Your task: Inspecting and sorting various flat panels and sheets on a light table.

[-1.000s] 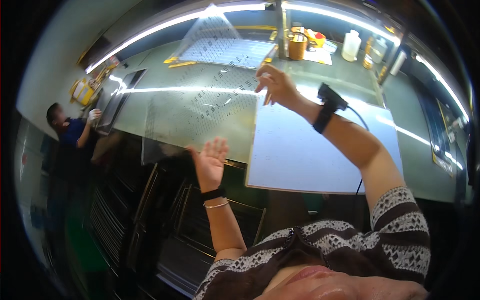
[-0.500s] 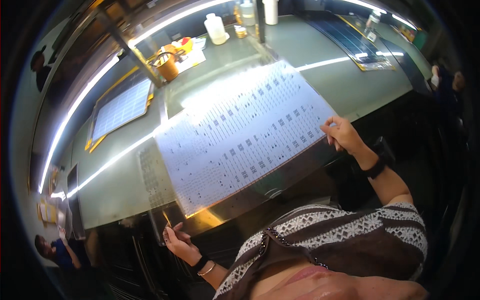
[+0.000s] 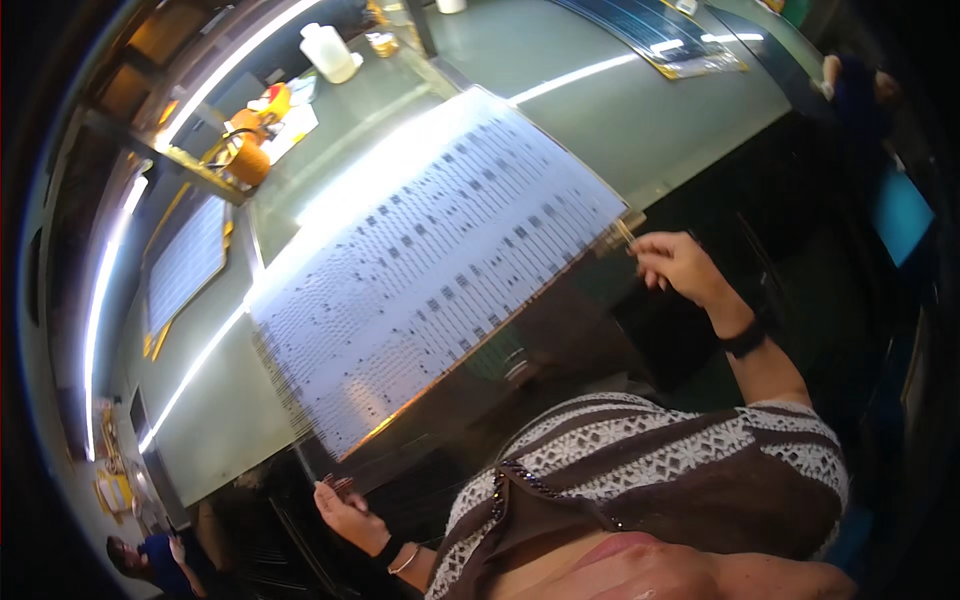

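A pale, white-looking panel [image 3: 400,270] with rows of dark printed marks lies slanted on the glass-topped table. A see-through film [image 3: 283,385] with dark print overlaps it and sticks out past its left edge. At the near left corner, my left hand [image 3: 352,515] is closed with bent fingers on the film's edge. My right hand [image 3: 680,268] pinches by the right corner, where a thin yellowish edge [image 3: 624,231] runs from the fingertips toward the panel. Glare hides the panel's far side, and the film's exact outline is hard to make out.
An orange-brown cup [image 3: 245,160] stands beyond the panel, near a white bottle [image 3: 328,52]. Another light gridded panel [image 3: 188,265] lies at left, and a dark sheet [image 3: 640,30] at far right. Other people [image 3: 160,560] are at the left and right edges.
The view has turned, so the table contents sit further left. The film's print now lies more over the panel. My right hand has come away from the panel's corner; my left stays near its corner.
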### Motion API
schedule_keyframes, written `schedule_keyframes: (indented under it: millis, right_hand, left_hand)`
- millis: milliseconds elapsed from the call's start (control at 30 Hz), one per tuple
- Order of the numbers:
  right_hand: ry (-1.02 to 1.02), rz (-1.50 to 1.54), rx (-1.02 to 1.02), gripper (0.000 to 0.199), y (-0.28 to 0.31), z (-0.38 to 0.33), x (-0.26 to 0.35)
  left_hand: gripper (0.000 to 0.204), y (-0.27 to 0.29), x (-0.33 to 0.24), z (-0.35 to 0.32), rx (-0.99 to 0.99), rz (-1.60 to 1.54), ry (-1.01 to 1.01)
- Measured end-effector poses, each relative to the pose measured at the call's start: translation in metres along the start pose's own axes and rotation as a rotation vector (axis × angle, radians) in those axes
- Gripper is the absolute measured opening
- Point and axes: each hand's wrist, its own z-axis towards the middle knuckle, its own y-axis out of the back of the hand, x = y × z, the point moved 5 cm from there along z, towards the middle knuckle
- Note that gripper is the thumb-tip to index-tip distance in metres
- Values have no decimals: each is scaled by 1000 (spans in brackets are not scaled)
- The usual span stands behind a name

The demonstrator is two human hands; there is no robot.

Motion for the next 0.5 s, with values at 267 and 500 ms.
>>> schedule_keyframes:
  millis: [267, 500]
  right_hand:
    - [82, 33, -288, 7, 6, 14, -23]
    - [302, -399, -474, 10, 10, 5, -11]
  left_hand:
    - [16, -3, 2, -1, 211, 145, 94]
    - [20, 5, -2, -13, 48, 250, 53]
